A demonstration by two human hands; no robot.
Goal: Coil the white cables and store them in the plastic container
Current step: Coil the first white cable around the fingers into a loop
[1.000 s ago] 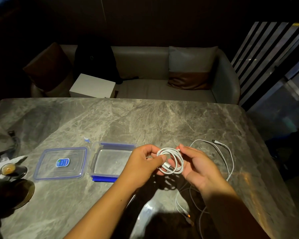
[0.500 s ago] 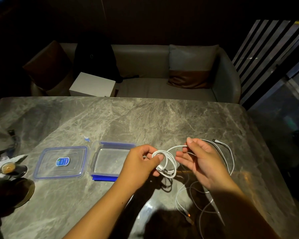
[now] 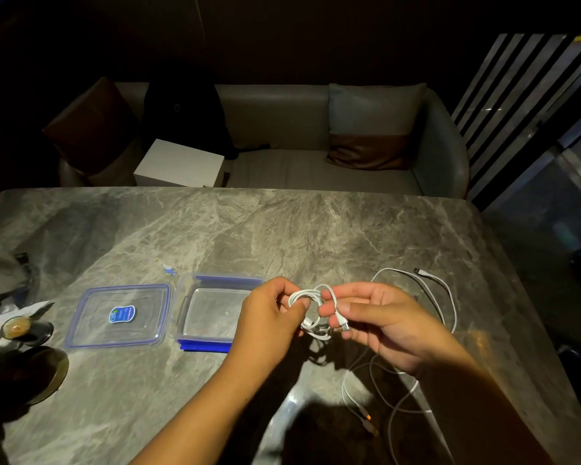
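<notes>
My left hand (image 3: 269,318) pinches a small coil of white cable (image 3: 307,298) held above the marble table (image 3: 282,229). My right hand (image 3: 376,322) grips the free end of that same cable, its plug (image 3: 342,323) between thumb and fingers just right of the coil. A second white cable (image 3: 446,297) lies loose on the table under and beyond my right hand, with a dark plug (image 3: 418,271) at its far end and an orange-tipped plug (image 3: 366,418) near me. The open clear plastic container (image 3: 185,313) with blue clips stands left of my left hand.
The container's clear lid (image 3: 118,317) with a blue sticker lies left of it. A small cup (image 3: 16,327) and dark dishes (image 3: 44,374) sit at the table's left edge. A sofa (image 3: 299,166) with a white box (image 3: 180,164) runs behind the table.
My right hand swung out to the right with the cable's tail, then came back to the coil, now gripping the plug end. The left hand kept hold of the coil.
</notes>
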